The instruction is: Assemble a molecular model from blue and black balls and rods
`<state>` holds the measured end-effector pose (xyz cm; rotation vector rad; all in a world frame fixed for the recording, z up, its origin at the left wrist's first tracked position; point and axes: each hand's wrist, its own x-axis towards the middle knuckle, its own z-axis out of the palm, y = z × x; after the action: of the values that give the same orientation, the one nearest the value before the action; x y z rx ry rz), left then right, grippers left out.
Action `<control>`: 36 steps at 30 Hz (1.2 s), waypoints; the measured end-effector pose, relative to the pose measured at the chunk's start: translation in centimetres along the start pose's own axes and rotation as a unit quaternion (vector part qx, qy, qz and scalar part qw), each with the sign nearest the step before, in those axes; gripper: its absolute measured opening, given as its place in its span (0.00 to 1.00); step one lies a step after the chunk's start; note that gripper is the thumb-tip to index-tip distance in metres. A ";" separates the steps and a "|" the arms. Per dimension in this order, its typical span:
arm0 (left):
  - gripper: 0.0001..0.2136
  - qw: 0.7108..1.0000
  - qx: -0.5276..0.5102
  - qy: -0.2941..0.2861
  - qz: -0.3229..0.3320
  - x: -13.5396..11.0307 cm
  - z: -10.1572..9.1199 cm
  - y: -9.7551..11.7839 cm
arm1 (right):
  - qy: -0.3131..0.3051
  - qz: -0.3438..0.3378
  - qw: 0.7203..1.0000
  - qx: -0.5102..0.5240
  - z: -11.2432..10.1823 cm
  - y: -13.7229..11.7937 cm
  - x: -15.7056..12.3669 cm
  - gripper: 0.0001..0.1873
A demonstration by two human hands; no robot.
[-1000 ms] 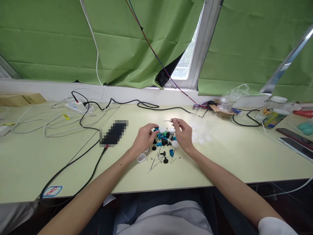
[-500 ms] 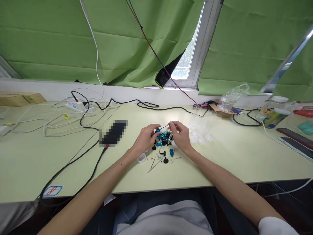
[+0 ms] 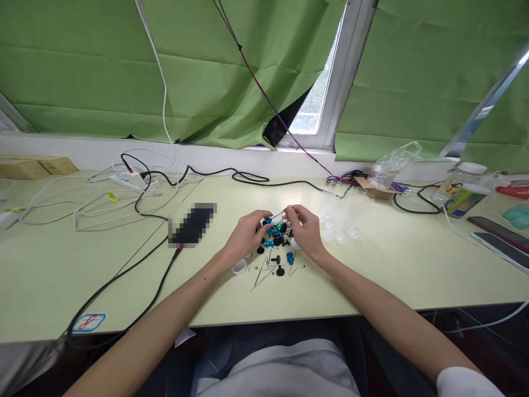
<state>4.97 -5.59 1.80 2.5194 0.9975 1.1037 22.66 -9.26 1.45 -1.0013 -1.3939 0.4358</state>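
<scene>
A thin metal rod spans the gap between my two hands above a heap of small parts. My left hand is pinched at the rod's left end, where a blue metal part shows close to the fingertips. Thumb and fingers of my right hand close on the other end; its tip is hidden. Beneath lie blue and black pieces. Nearer me are a blue fitting, a black thumb screw, bent metal wires and a white round cap.
Clear and white plastic cups lie right of my hands. A pixelated dark device with a black cable lies left. Behind are a power strip and a cardboard box; phones lie far right.
Both hands stay almost in place over the heap, with only a slight shift of the fingers on the rod. The parts on the table have not visibly moved.
</scene>
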 end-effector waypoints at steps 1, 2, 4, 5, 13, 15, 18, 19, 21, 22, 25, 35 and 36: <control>0.09 1.000 -0.001 0.000 0.001 0.0 0.0 0.0 | -0.001 0.000 1.000 -0.002 0.0 0.0 0.0 0.15; 0.09 1.000 -0.001 0.001 0.001 0.0 0.0 0.0 | -0.002 0.000 1.000 -0.005 0.0 0.0 0.0 0.15; 0.09 1.000 0.000 0.002 0.001 0.0 0.0 -0.1 | -0.003 -0.002 1.000 -0.010 0.0 -0.1 0.0 0.15; 0.09 1.000 0.001 0.002 0.002 0.0 0.1 -0.1 | -0.003 -0.005 1.000 -0.010 0.0 -0.1 0.0 0.15; 0.10 1.000 -0.001 -0.001 0.011 -0.1 0.2 -0.2 | -0.017 -0.006 1.000 -0.014 0.1 0.0 0.0 0.15; 0.10 1.000 -0.001 -0.005 0.014 -0.2 0.2 -0.2 | -0.023 -0.004 1.000 -0.014 0.1 0.1 -0.1 0.15; 0.10 1.000 -0.002 -0.008 0.018 -0.2 0.1 -0.1 | -0.026 -0.003 1.000 -0.013 0.2 0.1 -0.1 0.15; 0.10 1.000 -0.002 -0.009 0.020 -0.2 0.1 -0.1 | -0.027 -0.004 1.000 -0.012 0.2 0.2 -0.1 0.15; 0.10 1.000 -0.002 -0.012 0.022 -0.2 0.1 0.0 | -0.030 -0.004 0.999 -0.012 0.1 0.2 -0.1 0.15; 0.10 1.000 -0.003 -0.014 0.022 -0.2 0.0 0.0 | -0.031 -0.003 0.999 -0.014 0.1 0.1 -0.1 0.15; 0.11 1.000 -0.007 -0.020 0.018 -0.2 0.0 0.1 | -0.032 0.001 0.999 -0.023 0.1 0.1 0.0 0.16; 0.10 0.999 -0.031 -0.020 0.000 -0.2 0.0 0.4 | -0.037 0.000 0.999 -0.022 0.1 0.1 0.0 0.15; 0.10 0.999 -0.038 -0.020 -0.001 -0.2 0.0 0.4 | -0.038 -0.001 0.999 -0.023 0.1 0.1 0.0 0.15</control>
<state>5.09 -6.03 1.90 2.4696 0.9299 1.0658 22.56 -9.22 1.35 -1.0298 -1.4789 0.4471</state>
